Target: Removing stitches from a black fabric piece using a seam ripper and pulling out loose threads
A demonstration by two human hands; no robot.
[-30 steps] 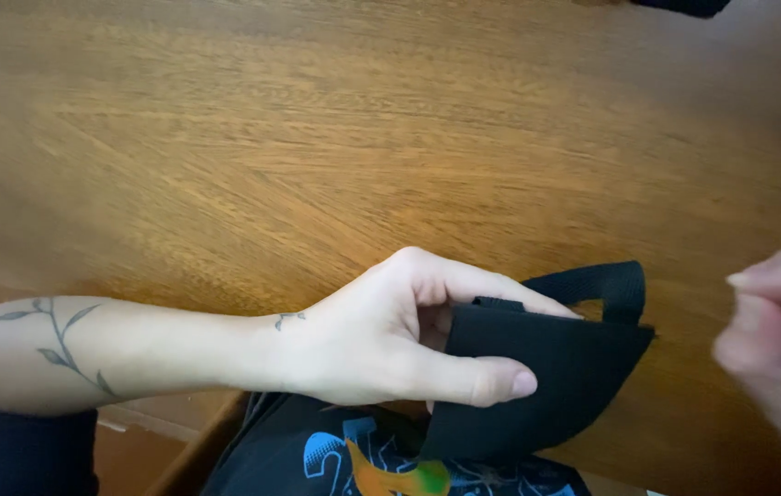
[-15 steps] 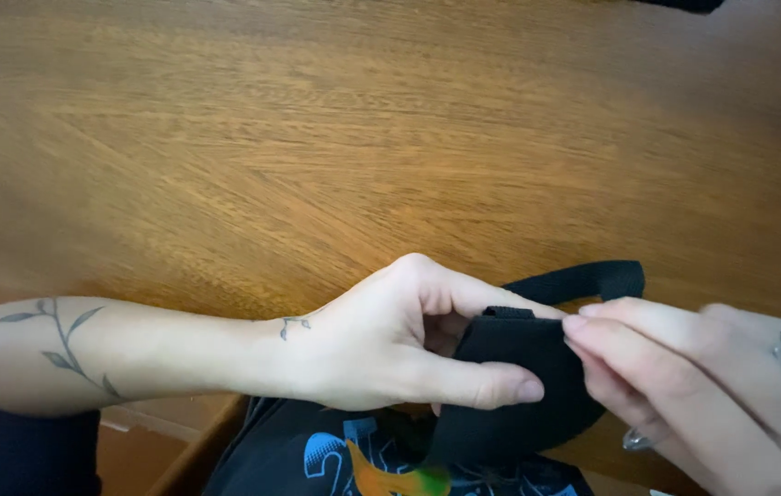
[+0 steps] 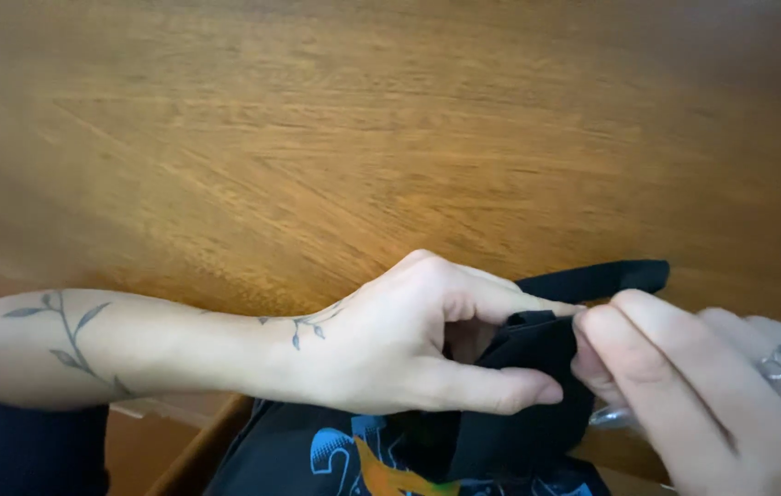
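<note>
Left grip: the left hand [image 3: 399,344] is closed on a folded piece of black cloth [image 3: 528,367], thumb underneath and forefinger stretched along the top fold, so the cloth is pinched between them.
Right grip: the right hand [image 3: 702,386] comes in from the lower right corner of the view with its fingertips [image 3: 606,321] pressed together on the same fold, touching the tip of the left forefinger. Whether the thumb has the cloth from behind is hidden by the fingers.
Cloth: it sits between the two hands, just off the near edge of the desk [image 3: 317,165], held above the lap and not lying flat on the wood.
Long axis: the top fold runs roughly left to right, from the left palm toward the right fingertips. A black strap or hem [image 3: 606,276] of the same cloth runs out past the fingers toward the right, over the desk.
Nearer hand: both are on the cloth; the left has the fuller hold, the right only the end of the fold.
Ring: a silver ring [image 3: 776,366] shows on one right finger.
Forearm: the left forearm [image 3: 115,344] lies along the desk's near edge and carries a leafy vine tattoo.
Below the hands: a dark shirt with a blue and orange print [image 3: 363,455] shows at the bottom edge of the view, under the cloth.
Desk: brown wood with slanting grain fills the view above the hands.
</note>
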